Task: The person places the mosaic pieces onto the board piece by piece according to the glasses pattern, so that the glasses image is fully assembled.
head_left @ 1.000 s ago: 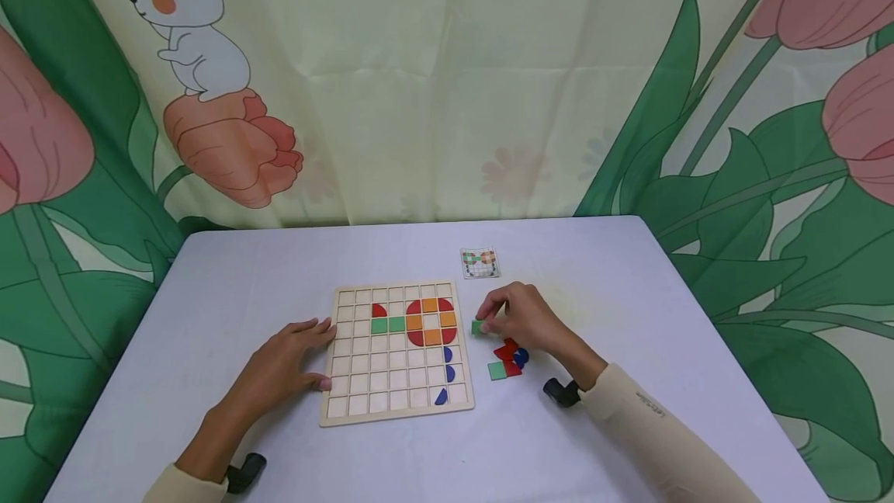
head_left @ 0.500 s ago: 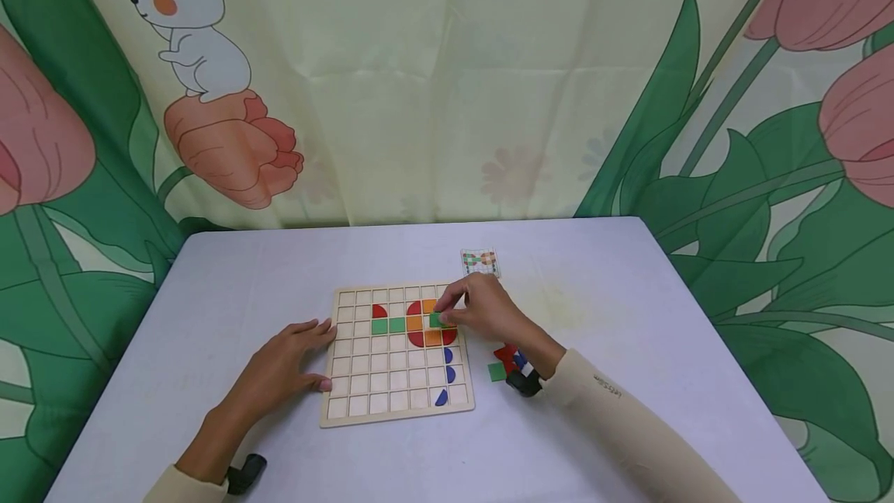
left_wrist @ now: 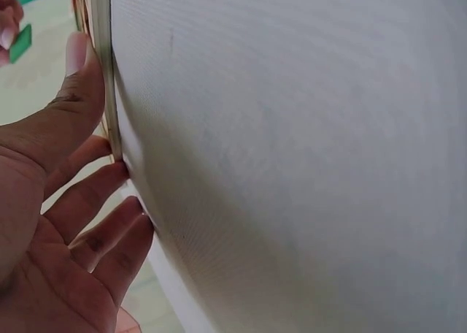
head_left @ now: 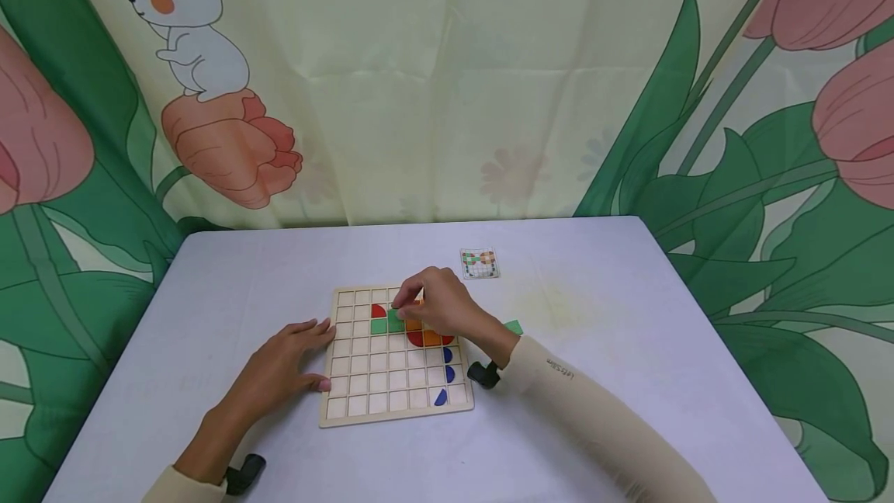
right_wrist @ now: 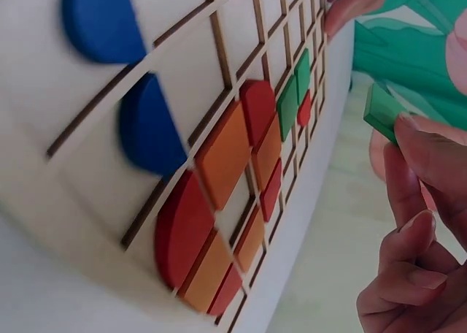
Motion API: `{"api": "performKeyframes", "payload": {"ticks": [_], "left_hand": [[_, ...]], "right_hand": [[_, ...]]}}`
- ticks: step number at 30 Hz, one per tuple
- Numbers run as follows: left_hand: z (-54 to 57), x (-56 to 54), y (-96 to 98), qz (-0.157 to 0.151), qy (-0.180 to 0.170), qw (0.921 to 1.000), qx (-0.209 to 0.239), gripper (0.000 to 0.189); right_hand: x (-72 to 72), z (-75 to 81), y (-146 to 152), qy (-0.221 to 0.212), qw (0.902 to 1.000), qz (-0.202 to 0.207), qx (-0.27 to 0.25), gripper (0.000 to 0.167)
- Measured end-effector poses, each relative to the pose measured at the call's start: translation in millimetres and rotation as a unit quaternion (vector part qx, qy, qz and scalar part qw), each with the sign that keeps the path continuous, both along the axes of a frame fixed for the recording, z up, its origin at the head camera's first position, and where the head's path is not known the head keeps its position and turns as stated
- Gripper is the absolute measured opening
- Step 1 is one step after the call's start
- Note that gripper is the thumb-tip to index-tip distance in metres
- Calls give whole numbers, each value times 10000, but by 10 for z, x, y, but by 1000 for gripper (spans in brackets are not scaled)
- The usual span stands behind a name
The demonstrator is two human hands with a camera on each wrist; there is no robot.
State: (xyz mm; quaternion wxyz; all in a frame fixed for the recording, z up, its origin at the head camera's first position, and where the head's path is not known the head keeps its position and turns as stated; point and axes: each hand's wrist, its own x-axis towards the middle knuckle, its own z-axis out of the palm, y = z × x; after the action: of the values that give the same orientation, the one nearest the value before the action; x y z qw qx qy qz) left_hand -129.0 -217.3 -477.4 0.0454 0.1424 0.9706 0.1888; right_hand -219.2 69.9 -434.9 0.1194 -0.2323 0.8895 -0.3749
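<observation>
My right hand (head_left: 443,303) pinches a green square tile (right_wrist: 383,112) between thumb and fingertips, over the upper part of the wooden grid board (head_left: 377,383). My left hand (head_left: 279,363) rests against the board's left edge, thumb near the lower end and fingers higher up. Set in the grid are a red quarter-round tile (head_left: 378,310), a green square (head_left: 378,325) below it, and a ring of orange and red tiles (right_wrist: 222,154), partly covered by my right hand in the head view. Blue rounded tiles (head_left: 449,373) run down the right side.
A small printed card (head_left: 479,263) with a coloured grid pattern lies behind the board. Another green tile (head_left: 514,327) shows beyond my right forearm, which hides the loose tiles. The white-covered table (head_left: 594,278) meets a printed curtain (head_left: 517,99) at the back.
My right hand has carried the green tile leftward from beside the board to above the green squares. Its forearm now covers the loose tiles. The left hand has stayed in place.
</observation>
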Motion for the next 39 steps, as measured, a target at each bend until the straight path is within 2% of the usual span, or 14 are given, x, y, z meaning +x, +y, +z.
{"api": "performKeyframes", "payload": {"ticks": [6,15,31,39], "left_hand": [[3,-4,-4,-5,-61,10000,-16,91],[-3,-19,-8,-42,-44,10000,1,90],[11,-12,3,-95,-62,9999,24,90],[22,0,2,-45,-40,10000,13,91]], "right_hand": [[-21,-2,-196,-17,10000,83,0,6],[-103,-64,-446,120,9992,224,302,7],[-236,-240,-662,-5,9969,-228,747,10],[-273,-273,-741,272,9932,-114,1125,10]]}}
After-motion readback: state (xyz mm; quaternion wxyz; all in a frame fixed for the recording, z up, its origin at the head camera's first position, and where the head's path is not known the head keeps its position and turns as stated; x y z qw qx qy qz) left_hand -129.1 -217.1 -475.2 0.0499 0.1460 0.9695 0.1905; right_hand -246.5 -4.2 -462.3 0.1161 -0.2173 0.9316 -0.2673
